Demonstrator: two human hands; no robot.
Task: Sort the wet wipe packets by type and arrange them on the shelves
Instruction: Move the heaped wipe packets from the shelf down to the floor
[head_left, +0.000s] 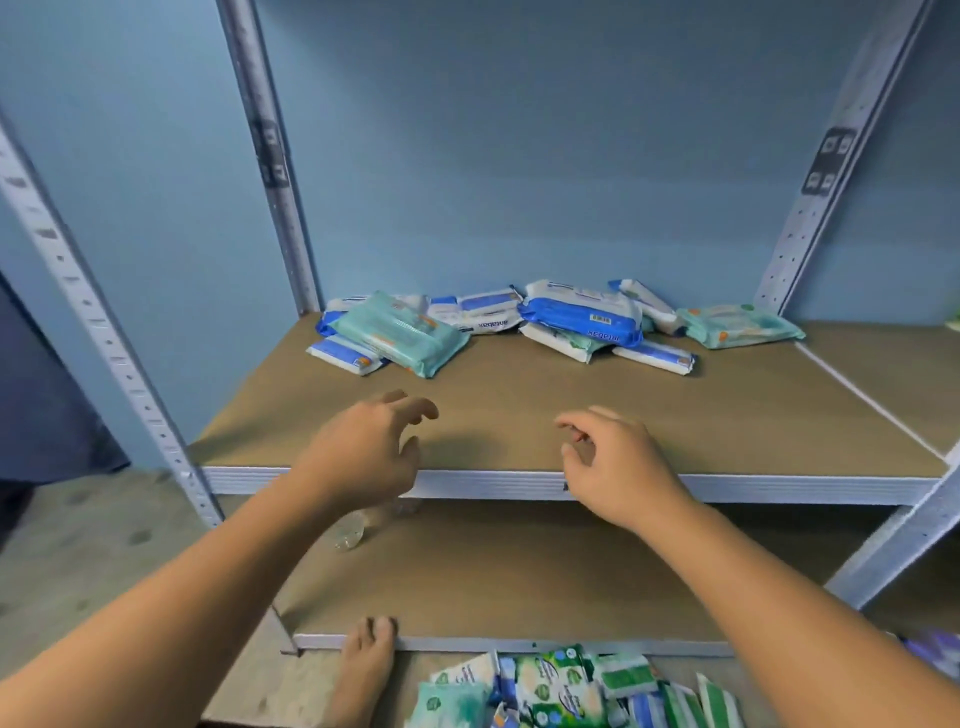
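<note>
Several wet wipe packets lie jumbled at the back of the upper shelf (727, 415): a teal packet (400, 332) on the left, a blue-and-white packet (582, 312) in the middle, a pale green packet (737, 325) on the right. My left hand (363, 447) and my right hand (618, 462) hover over the shelf's front edge, fingers curled apart, holding nothing. A second heap of green-and-white packets (561, 686) lies on the floor below.
White metal uprights (275, 166) frame the shelf against a blue wall. The lower shelf (519, 582) carries a clear plastic bottle (358, 527) on its side. A bare foot (366, 660) rests against the lower shelf's front edge.
</note>
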